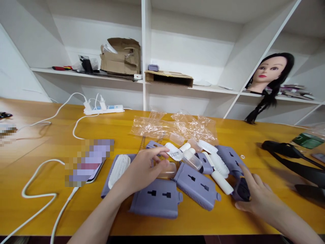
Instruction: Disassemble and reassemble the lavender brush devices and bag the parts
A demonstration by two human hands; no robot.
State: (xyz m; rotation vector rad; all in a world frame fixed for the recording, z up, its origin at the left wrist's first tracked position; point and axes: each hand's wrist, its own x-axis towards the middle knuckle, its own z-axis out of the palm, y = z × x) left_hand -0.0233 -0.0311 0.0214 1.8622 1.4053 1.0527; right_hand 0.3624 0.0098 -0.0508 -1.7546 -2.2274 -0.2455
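Observation:
My left hand (147, 166) is open, its fingers loosely bent above the pile, close to a clear plastic cup (169, 170) and a white oval brush (174, 151). On the right, my right hand (259, 193) spreads thumb and forefinger around a small purple part with a dark opening (241, 189); whether they press on it is unclear. Two purple plastic cases with black slots, a left one (154, 200) and a right one (198, 186), lie in front. Between the hands are a white cylinder (222, 182), a white bristled piece (218, 164) and another purple case (230, 159).
Crumpled clear plastic bags (175, 123) lie behind the pile. To the left are a phone (93, 162) with a white cable and a power strip (106, 109). Black straps (286, 159) lie at right. Shelves hold cardboard boxes (122, 57) and a mannequin head (270, 69).

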